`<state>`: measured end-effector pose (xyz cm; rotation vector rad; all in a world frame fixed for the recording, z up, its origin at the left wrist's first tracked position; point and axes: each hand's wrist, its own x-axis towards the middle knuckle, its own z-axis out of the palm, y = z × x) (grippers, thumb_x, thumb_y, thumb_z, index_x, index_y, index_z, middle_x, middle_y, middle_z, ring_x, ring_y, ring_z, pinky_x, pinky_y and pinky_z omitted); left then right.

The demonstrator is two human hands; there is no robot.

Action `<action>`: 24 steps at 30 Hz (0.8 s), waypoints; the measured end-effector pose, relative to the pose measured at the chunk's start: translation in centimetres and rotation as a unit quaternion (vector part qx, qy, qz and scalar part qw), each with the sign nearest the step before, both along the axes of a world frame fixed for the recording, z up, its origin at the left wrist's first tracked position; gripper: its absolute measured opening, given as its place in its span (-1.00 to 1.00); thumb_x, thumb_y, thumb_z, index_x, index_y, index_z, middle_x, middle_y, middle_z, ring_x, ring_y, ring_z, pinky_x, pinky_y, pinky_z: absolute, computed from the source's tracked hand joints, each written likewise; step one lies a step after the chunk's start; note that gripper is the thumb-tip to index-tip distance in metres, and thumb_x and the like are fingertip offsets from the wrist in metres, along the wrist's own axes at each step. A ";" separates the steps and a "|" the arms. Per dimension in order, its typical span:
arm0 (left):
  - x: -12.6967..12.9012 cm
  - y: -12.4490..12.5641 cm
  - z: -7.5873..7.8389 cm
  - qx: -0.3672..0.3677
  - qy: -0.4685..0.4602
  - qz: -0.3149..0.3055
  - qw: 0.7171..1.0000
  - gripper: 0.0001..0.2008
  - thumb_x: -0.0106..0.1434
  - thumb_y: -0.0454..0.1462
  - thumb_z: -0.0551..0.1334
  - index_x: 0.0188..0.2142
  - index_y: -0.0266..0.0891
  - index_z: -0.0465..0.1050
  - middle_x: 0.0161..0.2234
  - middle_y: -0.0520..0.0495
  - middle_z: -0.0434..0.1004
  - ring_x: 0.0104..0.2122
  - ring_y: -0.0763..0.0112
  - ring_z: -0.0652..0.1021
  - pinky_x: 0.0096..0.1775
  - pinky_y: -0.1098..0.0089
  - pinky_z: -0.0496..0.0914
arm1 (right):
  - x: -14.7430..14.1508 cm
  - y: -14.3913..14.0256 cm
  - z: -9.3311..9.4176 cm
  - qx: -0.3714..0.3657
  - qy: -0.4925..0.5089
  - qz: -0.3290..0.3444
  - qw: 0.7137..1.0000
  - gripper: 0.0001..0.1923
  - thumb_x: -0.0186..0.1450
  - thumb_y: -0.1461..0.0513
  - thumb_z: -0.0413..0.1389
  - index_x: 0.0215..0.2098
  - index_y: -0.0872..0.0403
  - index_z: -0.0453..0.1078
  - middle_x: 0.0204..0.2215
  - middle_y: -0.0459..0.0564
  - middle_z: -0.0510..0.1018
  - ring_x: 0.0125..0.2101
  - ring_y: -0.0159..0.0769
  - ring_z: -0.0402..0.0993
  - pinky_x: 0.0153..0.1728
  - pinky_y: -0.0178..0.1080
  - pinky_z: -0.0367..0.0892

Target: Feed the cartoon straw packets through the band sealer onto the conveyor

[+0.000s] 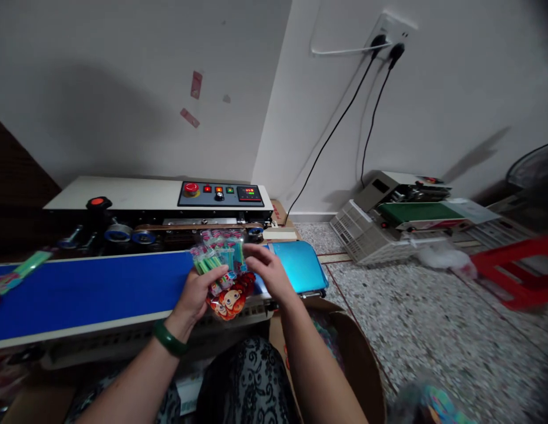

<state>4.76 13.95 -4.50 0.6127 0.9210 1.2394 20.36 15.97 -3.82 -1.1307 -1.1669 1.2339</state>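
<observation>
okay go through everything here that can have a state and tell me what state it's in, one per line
Left hand: gripping the clear packet.
Right hand: pinching the packet's upper edge.
Clear packet: held over the belt, filled with green sticks.
Blue belt: one packet lying at its far left.
Sealer display: lit.
Wall plugs: plugged in.

a small home-style packing workshop. just beyond the fingers (221,272) stands a continuous band sealing machine (159,203) with a control panel (223,193), its blue conveyor belt (88,291) running left of them. right of the fingers, on a speckled terrazzo floor (433,330), lies a second sealer (402,215). below them sits an open cardboard box (357,359); cables run up to a wall socket (391,29).
</observation>
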 end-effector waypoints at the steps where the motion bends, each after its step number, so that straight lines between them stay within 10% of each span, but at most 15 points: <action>1: 0.1 0.0 0.0 0.004 0.000 -0.005 1.000 -0.60 -0.11 -0.32 0.37 -0.21 -0.29 0.45 -0.37 -0.05 0.58 -0.42 0.30 0.56 -0.32 0.34 0.43 | -0.7 -0.6 0.0 0.012 -0.004 0.004 1.000 -0.71 0.02 0.15 0.18 -0.27 0.02 0.47 -0.26 -0.07 0.56 -0.21 -0.24 0.44 -0.15 -0.18 0.31; 11: 0.5 0.2 -0.4 -0.020 -0.002 0.040 0.999 -0.70 -0.14 -0.31 0.38 -0.34 -0.32 0.48 -0.43 -0.02 0.58 -0.45 0.33 0.55 -0.28 0.31 0.43 | 0.0 -0.9 -2.1 0.029 0.075 -0.228 0.970 -0.70 0.11 0.07 0.08 -0.29 0.07 0.46 -0.30 -0.07 0.55 -0.21 -0.23 0.42 -0.12 -0.18 0.28; 17: 0.3 0.1 0.1 -0.033 -0.005 0.042 0.999 -0.73 -0.17 -0.31 0.39 -0.40 -0.35 0.48 -0.46 -0.03 0.57 -0.49 0.34 0.55 -0.36 0.33 0.44 | 3.9 -0.3 -2.4 -0.080 0.220 -0.155 0.960 -0.66 -0.11 0.23 0.26 -0.33 0.08 0.38 -0.50 -0.13 0.53 -0.49 -0.33 0.44 -0.38 -0.25 0.36; 24: 0.3 0.2 0.3 -0.039 0.003 0.042 0.998 -0.71 -0.20 -0.31 0.40 -0.42 -0.34 0.46 -0.52 0.00 0.55 -0.55 0.37 0.53 -0.40 0.36 0.43 | 6.2 0.4 -3.4 -0.127 0.168 -0.209 0.955 -0.44 -0.26 0.39 0.29 -0.25 0.08 0.32 -0.56 -0.15 0.51 -0.58 -0.36 0.43 -0.50 -0.29 0.35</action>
